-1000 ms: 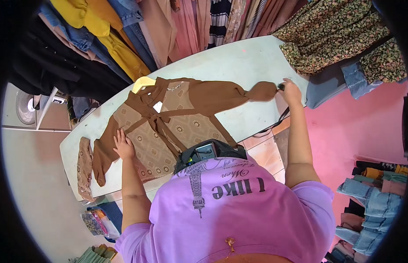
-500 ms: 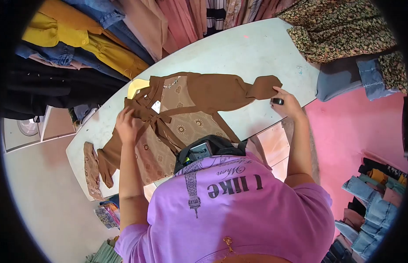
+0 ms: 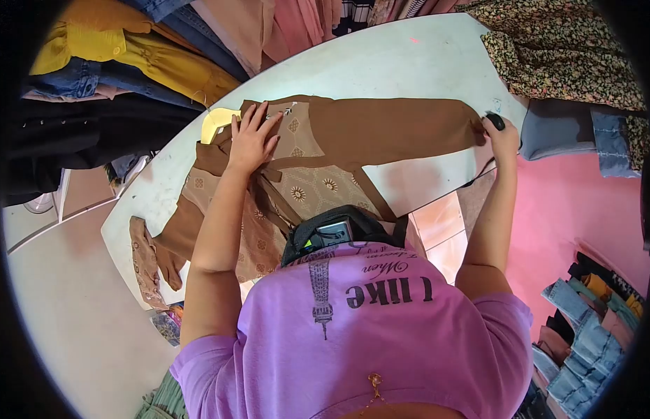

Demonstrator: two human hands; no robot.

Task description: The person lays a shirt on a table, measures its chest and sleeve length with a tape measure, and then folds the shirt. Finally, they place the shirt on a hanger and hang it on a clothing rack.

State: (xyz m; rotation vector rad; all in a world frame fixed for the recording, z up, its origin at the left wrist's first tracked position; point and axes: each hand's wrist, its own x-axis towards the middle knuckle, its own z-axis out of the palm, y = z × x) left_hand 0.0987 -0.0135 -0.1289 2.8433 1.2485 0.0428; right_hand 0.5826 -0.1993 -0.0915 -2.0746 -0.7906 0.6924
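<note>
A brown long-sleeved blouse with tan patterned panels lies on the pale table. A pale yellow hanger shows at its collar. My left hand rests flat near the collar, fingers spread over the fabric. At the right, my right hand pinches the end of the sleeve, which is stretched out straight. On that hand sits a small dark oval object. The other sleeve hangs bent toward the table's left end, its patterned cuff near the edge.
Yellow and denim clothes hang at the back left, with black garments below. A floral garment lies on the table's right end. Folded jeans are stacked at the lower right. A black waist bag sits against my body.
My right hand has moved right and slightly up, pulling the bunched sleeve out straight. My left hand has shifted right and up from the collar edge and now lies flat with fingers spread.
</note>
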